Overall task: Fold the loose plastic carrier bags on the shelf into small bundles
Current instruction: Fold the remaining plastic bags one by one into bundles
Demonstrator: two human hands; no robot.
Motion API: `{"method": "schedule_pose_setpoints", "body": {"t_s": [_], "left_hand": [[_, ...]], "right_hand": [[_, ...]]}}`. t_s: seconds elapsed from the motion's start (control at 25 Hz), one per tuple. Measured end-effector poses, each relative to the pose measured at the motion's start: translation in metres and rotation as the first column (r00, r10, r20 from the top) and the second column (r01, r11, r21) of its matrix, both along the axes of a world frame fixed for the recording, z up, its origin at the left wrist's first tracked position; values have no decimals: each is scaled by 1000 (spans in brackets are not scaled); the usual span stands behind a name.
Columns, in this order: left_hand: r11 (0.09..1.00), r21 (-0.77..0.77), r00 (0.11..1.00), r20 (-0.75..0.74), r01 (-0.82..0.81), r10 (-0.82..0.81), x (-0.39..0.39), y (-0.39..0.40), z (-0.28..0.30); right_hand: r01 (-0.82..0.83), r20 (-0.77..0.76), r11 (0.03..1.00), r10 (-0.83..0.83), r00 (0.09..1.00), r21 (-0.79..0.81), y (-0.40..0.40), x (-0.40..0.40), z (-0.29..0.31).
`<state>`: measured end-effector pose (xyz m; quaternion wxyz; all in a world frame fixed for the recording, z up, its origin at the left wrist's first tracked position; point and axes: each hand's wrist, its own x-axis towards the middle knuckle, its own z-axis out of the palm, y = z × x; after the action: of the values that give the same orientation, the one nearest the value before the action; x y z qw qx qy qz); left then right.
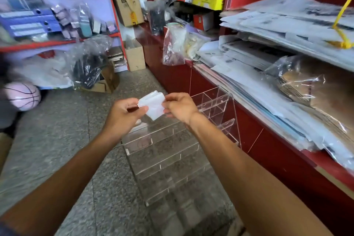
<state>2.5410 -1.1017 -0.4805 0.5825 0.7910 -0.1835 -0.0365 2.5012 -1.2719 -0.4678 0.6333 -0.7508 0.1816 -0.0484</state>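
Observation:
A white plastic carrier bag (152, 105), folded down to a small flat bundle, is held in the air between both hands at chest height, above the floor. My left hand (124, 114) pinches its left edge with thumb and fingers. My right hand (180, 106) pinches its right edge, fingers curled round it. The red shelf (268, 140) runs along the right side, with loose clear plastic bags (298, 80) lying on stacked papers there.
A clear acrylic display rack (168, 151) stands on the floor just below my hands. A hanging clear bag (173, 46) sits on the shelf's far end. To the left lie a pink ball (21, 97), plastic bags (57, 69) and cardboard boxes (135, 53).

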Motion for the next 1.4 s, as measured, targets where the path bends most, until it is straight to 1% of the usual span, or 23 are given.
{"method": "schedule_pose_setpoints", "body": {"t_s": [0.04,0.12,0.2,0.28,0.36,0.4,0.44,0.56,0.64,0.76,0.84,0.92,1.04,1.12,1.2,1.24,1.32,1.36,1.4], "left_hand": [[1000,12,999,32,-21,20,3,-3,-4],[994,99,993,111,-42,31,11,-6,-16],[960,276,980,201,-48,-9,18,-8,-28],[907,419,968,243,-48,-61,20,-11,-36],[872,485,967,247,-61,-70,22,-15,-38],[858,510,967,245,-70,-66,23,-17,-37],[856,514,968,237,-59,-75,24,-19,-36],[887,462,985,145,15,-93,21,-23,-35],[901,434,990,120,12,-70,19,-22,-37],[895,445,986,162,-41,-35,14,-21,-37],[908,417,980,191,-33,-52,2,-30,-32],[936,348,979,164,56,-120,-17,-52,-23],[929,300,957,123,217,-263,-58,-103,-10],[895,282,908,142,345,-394,-89,-138,-4],[802,287,801,155,524,-578,-132,-178,3],[735,301,726,166,607,-667,-156,-198,6],[590,352,552,212,727,-806,-204,-236,13],[532,387,475,240,753,-847,-228,-254,16],[495,415,414,275,763,-868,-247,-269,19]], "right_hand": [[23,5,1000,-23,1000,10,2,6,-7],[36,4,999,-36,999,9,2,9,-21],[24,2,999,-24,1000,-28,0,9,-34],[5,-5,991,-5,1000,-135,-4,8,-43],[-36,-8,961,35,999,-275,-7,10,-50],[-49,-20,950,46,999,-308,-7,10,-52],[-59,-31,948,52,998,-312,-8,10,-52],[-81,-48,966,72,996,-244,-12,4,-50],[-100,-51,970,91,995,-223,-15,-3,-48],[-106,-59,972,96,994,-211,-19,-15,-44],[-82,-69,970,68,995,-227,-30,-27,-35],[-24,-53,969,12,999,-245,-53,-50,-19],[79,-41,937,-99,994,-340,-101,-114,7],[186,-17,878,-215,977,-441,-137,-166,13],[339,75,810,-347,935,-479,-171,-233,16],[412,119,775,-408,905,-478,-187,-266,17],[523,178,656,-519,836,-544,-210,-333,18],[555,199,595,-558,806,-582,-221,-364,17],[570,206,546,-586,783,-614,-228,-390,16]]}}
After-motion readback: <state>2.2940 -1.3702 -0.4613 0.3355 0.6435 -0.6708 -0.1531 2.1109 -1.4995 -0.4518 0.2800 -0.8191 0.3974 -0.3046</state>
